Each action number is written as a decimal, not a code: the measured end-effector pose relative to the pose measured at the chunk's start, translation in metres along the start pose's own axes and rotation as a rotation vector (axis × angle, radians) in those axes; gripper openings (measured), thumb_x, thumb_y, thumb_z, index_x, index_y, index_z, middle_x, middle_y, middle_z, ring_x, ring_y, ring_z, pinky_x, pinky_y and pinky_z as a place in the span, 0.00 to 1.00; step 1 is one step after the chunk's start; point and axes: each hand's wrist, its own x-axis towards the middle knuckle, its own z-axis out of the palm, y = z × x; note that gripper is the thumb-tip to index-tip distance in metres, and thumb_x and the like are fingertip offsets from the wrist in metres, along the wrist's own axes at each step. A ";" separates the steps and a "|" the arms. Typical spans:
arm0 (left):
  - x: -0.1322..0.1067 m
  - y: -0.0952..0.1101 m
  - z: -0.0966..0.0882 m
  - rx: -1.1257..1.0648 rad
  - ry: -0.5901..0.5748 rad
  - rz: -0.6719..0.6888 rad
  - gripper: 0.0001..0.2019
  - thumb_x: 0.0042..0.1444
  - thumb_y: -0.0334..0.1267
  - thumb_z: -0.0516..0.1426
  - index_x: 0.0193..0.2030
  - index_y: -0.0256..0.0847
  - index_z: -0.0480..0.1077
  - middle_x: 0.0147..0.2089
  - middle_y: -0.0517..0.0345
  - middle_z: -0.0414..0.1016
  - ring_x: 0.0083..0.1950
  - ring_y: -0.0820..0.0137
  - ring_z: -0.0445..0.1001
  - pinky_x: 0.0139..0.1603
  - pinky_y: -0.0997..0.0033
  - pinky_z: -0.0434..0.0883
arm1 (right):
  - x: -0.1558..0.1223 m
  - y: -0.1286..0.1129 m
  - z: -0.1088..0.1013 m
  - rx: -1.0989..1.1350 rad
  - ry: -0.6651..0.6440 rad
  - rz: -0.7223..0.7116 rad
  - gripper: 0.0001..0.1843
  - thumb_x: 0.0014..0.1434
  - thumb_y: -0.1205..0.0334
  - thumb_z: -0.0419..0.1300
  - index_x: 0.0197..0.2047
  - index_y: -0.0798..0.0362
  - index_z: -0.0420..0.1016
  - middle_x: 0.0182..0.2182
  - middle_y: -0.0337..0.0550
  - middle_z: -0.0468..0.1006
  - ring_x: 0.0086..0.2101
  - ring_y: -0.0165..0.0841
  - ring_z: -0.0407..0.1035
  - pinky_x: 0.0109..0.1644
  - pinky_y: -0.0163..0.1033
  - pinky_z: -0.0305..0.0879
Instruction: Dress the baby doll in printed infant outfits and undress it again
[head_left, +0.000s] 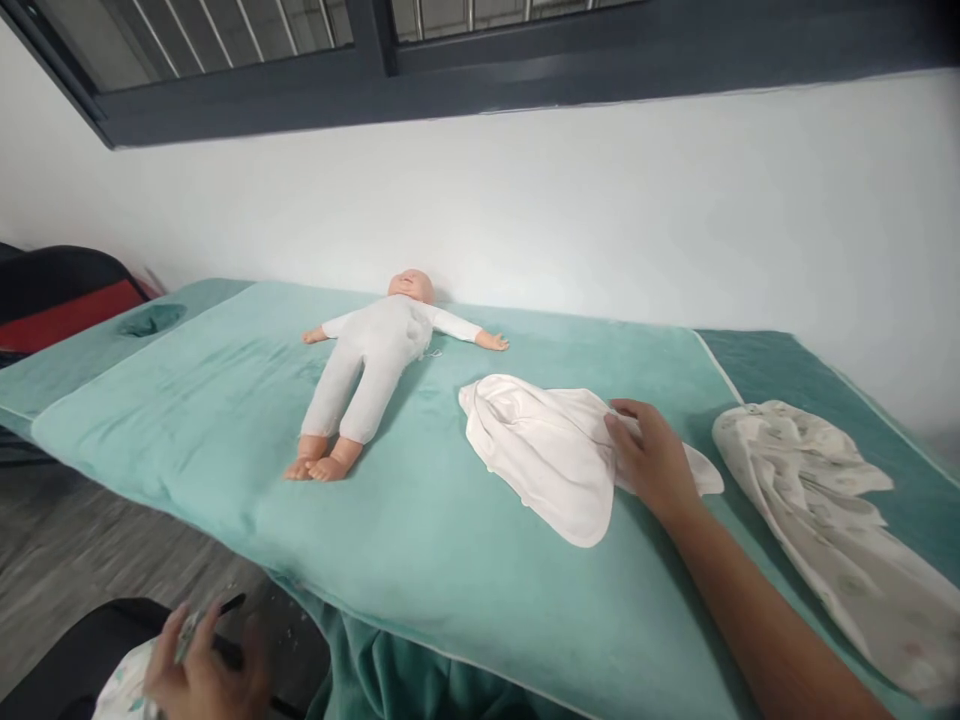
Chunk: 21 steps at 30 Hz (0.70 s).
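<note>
A baby doll [375, 365] in a white bodysuit lies on its back on the teal padded table [187, 420], arms spread, head toward the wall. To its right lies a crumpled white cloth [540, 450]. My right hand [649, 455] rests on that cloth's right side, fingers bent and pressing the fabric. My left hand [202, 670] is low at the bottom left, below the table's edge, fingers curled round a small dark object that I cannot make out.
A patterned cream garment [825, 510] lies at the table's right end. The white wall runs right behind the table, under a dark window frame [480, 70]. A black and red chair [60, 295] stands at the left. Grey floor shows lower left.
</note>
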 end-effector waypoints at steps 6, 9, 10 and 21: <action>0.038 0.193 0.043 -0.524 -0.153 0.468 0.19 0.60 0.41 0.55 0.57 0.45 0.65 0.62 0.45 0.65 0.65 0.56 0.63 0.66 0.48 0.61 | 0.061 -0.006 0.005 -0.065 -0.298 0.155 0.18 0.56 0.49 0.57 0.44 0.51 0.73 0.45 0.47 0.78 0.44 0.40 0.72 0.47 0.44 0.65; 0.066 0.271 0.081 -0.570 -0.438 0.428 0.19 0.60 0.45 0.55 0.56 0.41 0.67 0.56 0.43 0.71 0.59 0.54 0.68 0.61 0.48 0.63 | 0.080 -0.017 0.007 -0.111 -0.563 0.015 0.17 0.51 0.47 0.62 0.38 0.50 0.74 0.41 0.43 0.79 0.39 0.38 0.72 0.41 0.38 0.64; 0.074 0.288 0.092 -0.559 -0.469 0.418 0.20 0.59 0.46 0.56 0.55 0.40 0.68 0.54 0.43 0.73 0.58 0.54 0.68 0.61 0.47 0.62 | 0.083 -0.020 0.008 -0.116 -0.615 -0.019 0.16 0.50 0.47 0.62 0.35 0.50 0.74 0.38 0.42 0.79 0.38 0.37 0.71 0.39 0.37 0.63; 0.098 0.332 0.123 -1.057 -0.385 0.153 0.13 0.55 0.31 0.53 0.48 0.41 0.68 0.46 0.54 0.74 0.48 0.69 0.72 0.53 0.66 0.67 | 0.073 -0.027 -0.015 0.213 0.282 -0.008 0.09 0.56 0.59 0.54 0.39 0.50 0.71 0.43 0.44 0.78 0.46 0.37 0.70 0.51 0.40 0.63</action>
